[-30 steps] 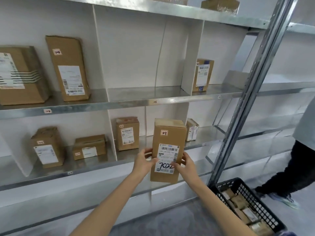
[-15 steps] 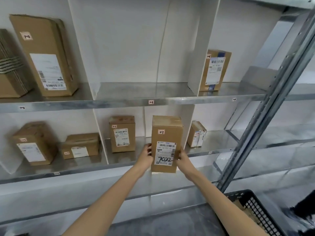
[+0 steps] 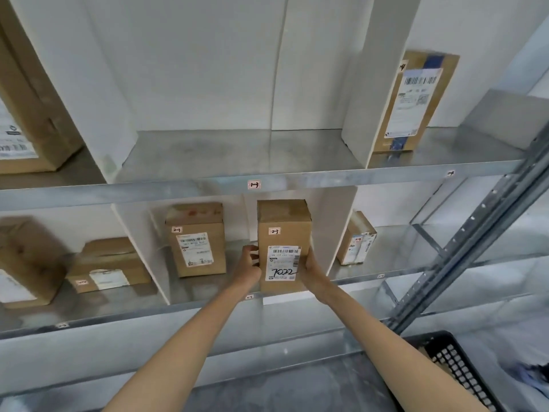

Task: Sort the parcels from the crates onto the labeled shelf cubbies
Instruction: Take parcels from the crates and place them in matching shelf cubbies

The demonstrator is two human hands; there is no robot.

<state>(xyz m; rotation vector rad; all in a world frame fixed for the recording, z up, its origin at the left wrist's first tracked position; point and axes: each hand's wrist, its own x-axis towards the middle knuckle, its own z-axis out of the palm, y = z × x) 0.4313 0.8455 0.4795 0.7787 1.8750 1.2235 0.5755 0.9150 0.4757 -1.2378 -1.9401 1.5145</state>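
The parcel point(image 3: 282, 245) (marked 7022) has moved forward into the mouth of the cubby point(image 3: 205, 288).

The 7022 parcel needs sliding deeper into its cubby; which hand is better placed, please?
Probably left: the left hand has open space beside the parcel, while the right hand sits near the divider.

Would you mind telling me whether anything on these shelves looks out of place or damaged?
Nothing serious. The low brown cardboard box in the lower-left cubby has a rumpled, uneven top, and the small brown box at lower right stands turned corner-forward.
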